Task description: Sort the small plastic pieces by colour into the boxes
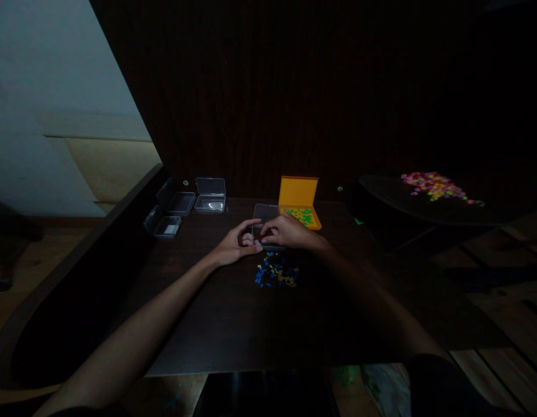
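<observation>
Both of my hands meet over a small clear plastic box [265, 215] in the middle of the dark table [216, 324]. My left hand [237, 243] curls its fingers on the box's near left side. On the right side, the fingers of my right hand [288, 231] are bent over the box. A small heap of blue and yellow beads [276, 275] lies loose on the table just in front of my hands. An orange box [300, 204] with its lid up holds green beads, right behind my right hand.
Three open clear boxes stand at the back left: one [210, 196], a second [178, 201] and a third [162, 223]. A dark round surface [425, 209] at the right carries a pile of pink and yellow beads [434, 185]. The room is dim.
</observation>
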A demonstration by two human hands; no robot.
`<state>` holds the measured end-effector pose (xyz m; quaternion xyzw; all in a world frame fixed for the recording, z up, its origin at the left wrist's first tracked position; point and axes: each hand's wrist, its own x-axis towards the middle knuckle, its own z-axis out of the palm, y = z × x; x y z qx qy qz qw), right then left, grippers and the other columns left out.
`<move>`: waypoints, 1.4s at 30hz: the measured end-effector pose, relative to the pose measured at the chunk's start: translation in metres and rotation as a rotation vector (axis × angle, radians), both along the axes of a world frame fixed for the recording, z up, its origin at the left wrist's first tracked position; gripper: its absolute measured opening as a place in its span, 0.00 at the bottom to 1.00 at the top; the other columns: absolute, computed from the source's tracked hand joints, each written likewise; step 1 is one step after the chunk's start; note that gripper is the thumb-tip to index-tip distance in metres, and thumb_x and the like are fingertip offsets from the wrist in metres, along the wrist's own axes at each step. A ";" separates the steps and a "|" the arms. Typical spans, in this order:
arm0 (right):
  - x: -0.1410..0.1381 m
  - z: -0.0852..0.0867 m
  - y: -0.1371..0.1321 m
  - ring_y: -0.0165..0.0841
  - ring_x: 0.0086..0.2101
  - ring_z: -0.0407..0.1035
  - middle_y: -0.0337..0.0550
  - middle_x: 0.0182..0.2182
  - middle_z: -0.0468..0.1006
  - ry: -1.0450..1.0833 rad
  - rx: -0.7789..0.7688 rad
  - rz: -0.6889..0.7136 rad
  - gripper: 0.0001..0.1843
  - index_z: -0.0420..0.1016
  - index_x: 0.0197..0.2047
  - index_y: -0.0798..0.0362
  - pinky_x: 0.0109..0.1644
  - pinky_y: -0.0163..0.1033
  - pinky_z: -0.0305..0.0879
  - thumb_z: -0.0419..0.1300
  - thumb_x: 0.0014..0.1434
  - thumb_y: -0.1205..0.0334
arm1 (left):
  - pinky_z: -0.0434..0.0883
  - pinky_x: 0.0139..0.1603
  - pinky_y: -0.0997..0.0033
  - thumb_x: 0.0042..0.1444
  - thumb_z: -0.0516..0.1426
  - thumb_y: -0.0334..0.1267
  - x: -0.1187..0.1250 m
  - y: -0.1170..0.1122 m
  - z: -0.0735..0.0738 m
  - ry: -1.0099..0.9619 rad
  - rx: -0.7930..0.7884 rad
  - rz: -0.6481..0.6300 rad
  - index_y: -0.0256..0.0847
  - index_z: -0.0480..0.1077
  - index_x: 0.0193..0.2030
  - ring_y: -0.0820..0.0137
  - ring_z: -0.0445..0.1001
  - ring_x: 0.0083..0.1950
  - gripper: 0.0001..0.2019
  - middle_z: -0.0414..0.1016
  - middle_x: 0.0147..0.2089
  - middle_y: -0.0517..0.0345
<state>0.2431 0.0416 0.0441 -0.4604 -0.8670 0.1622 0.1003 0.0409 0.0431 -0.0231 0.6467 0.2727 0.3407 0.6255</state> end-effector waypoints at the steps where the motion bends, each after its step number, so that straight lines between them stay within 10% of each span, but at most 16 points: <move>1: 0.000 -0.001 0.000 0.30 0.28 0.68 0.40 0.28 0.79 -0.001 0.009 -0.001 0.11 0.83 0.42 0.52 0.35 0.35 0.56 0.65 0.54 0.61 | 0.69 0.40 0.68 0.46 0.67 0.37 0.000 0.000 0.000 -0.001 -0.004 0.001 0.39 0.57 0.64 0.74 0.71 0.33 0.39 0.69 0.32 0.64; 21: 0.016 0.029 -0.026 0.26 0.22 0.61 0.36 0.20 0.72 0.094 -0.007 0.034 0.11 0.82 0.39 0.54 0.29 0.33 0.52 0.60 0.59 0.59 | 0.71 0.45 0.70 0.45 0.68 0.32 0.001 0.000 0.001 -0.094 -0.100 0.017 0.43 0.59 0.63 0.75 0.73 0.39 0.38 0.73 0.50 0.51; 25: 0.011 0.015 -0.046 0.29 0.28 0.68 0.39 0.28 0.79 -0.032 -0.103 0.262 0.10 0.82 0.42 0.50 0.35 0.34 0.57 0.60 0.58 0.63 | 0.72 0.45 0.71 0.45 0.68 0.32 0.001 -0.001 0.001 -0.094 -0.102 0.024 0.42 0.59 0.63 0.75 0.74 0.40 0.38 0.70 0.55 0.46; 42: 0.014 -0.029 -0.064 0.33 0.38 0.75 0.41 0.39 0.82 0.017 -0.114 0.208 0.09 0.79 0.43 0.51 0.44 0.37 0.62 0.58 0.62 0.62 | 0.73 0.46 0.71 0.45 0.68 0.32 0.000 0.000 0.001 -0.076 -0.059 0.037 0.44 0.62 0.62 0.76 0.75 0.41 0.36 0.63 0.64 0.44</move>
